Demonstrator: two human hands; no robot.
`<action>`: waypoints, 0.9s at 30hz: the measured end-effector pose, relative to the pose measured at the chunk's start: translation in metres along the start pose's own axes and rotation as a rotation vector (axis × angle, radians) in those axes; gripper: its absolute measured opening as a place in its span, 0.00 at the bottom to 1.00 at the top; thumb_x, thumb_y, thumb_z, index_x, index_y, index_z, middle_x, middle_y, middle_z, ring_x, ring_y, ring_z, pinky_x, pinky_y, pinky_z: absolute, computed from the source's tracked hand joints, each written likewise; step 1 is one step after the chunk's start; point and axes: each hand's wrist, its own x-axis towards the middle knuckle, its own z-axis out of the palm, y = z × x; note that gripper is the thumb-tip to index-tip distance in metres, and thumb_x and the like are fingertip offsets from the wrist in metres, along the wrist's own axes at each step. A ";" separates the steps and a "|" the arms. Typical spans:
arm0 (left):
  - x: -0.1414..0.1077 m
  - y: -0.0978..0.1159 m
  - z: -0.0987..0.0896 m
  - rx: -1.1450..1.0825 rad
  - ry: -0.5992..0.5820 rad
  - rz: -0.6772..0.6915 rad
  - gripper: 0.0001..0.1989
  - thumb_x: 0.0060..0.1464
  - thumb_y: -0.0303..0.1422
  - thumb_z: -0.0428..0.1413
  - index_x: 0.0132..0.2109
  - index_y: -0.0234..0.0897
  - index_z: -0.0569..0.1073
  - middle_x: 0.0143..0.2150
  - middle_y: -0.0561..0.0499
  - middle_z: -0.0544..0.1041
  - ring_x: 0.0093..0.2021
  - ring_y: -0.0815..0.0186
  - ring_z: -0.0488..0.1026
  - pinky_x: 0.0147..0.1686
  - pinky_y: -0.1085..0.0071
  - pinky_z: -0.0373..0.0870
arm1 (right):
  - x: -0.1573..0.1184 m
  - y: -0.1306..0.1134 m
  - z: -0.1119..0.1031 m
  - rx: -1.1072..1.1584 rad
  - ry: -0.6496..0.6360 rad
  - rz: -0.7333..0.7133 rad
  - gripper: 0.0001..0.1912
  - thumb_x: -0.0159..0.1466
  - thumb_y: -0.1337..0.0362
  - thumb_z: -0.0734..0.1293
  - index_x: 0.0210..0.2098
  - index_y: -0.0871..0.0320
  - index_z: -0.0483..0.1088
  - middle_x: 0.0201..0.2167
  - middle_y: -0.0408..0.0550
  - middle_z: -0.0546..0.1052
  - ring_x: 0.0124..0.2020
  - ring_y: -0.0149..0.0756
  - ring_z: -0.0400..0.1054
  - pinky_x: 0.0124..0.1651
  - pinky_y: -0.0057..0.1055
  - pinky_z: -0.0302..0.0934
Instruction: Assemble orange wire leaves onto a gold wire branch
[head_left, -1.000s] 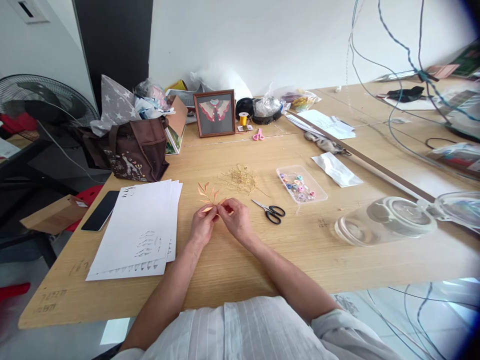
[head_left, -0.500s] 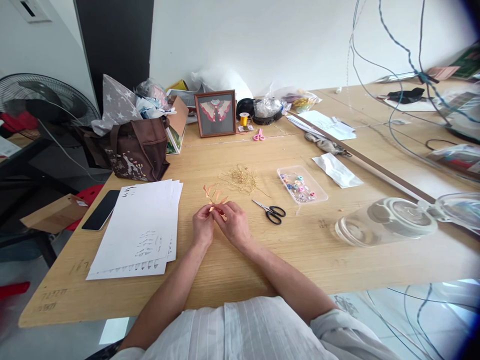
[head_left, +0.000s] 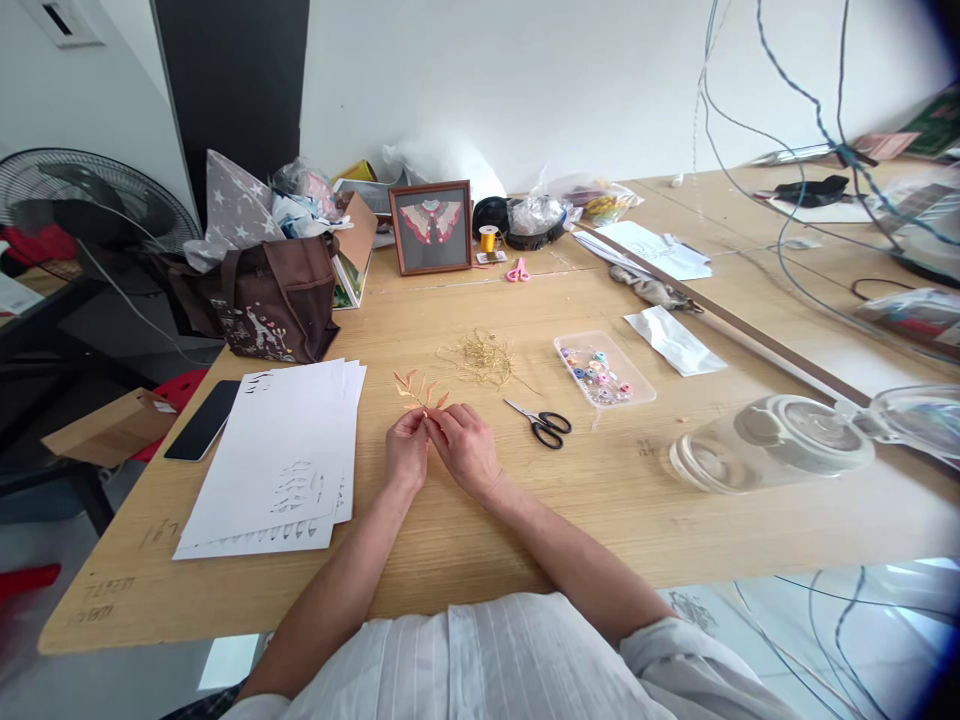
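Note:
Between my fingertips is a small sprig of orange leaves [head_left: 420, 392], its leafy end pointing up and away from me. My left hand [head_left: 407, 450] pinches its lower end. Right against it, my right hand [head_left: 466, 450] pinches the same end with thumb and forefinger; the exact grip point is hidden by the fingers. Just beyond the hands lies a loose tangle of gold wire [head_left: 484, 360]. Scissors with black handles [head_left: 549, 427] rest to the right of my right hand, blades partly apart. Farther right, a clear plastic tray [head_left: 637, 388] holds several coloured beads.
Paper sheets [head_left: 277, 430] and a black phone [head_left: 201, 420] lie at left, below a brown bag [head_left: 281, 300]. A framed collar picture [head_left: 431, 228], yellow thread spool [head_left: 488, 240] and pink scissors [head_left: 517, 270] stand behind. At right are a white packet [head_left: 675, 340] and a clear jar [head_left: 720, 455].
The sprig has turned between my fingers, its leafy tip now spreading more to the left. My hands stay nearly in place, with the right fingers slightly shifted.

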 end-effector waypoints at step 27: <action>0.007 0.004 -0.008 -0.186 -0.104 -0.100 0.08 0.38 0.31 0.64 0.27 0.33 0.73 0.28 0.53 0.73 0.30 0.72 0.68 0.32 0.75 0.63 | 0.005 0.009 0.002 0.450 -0.012 0.284 0.08 0.59 0.63 0.63 0.35 0.59 0.71 0.32 0.49 0.75 0.32 0.34 0.67 0.36 0.30 0.62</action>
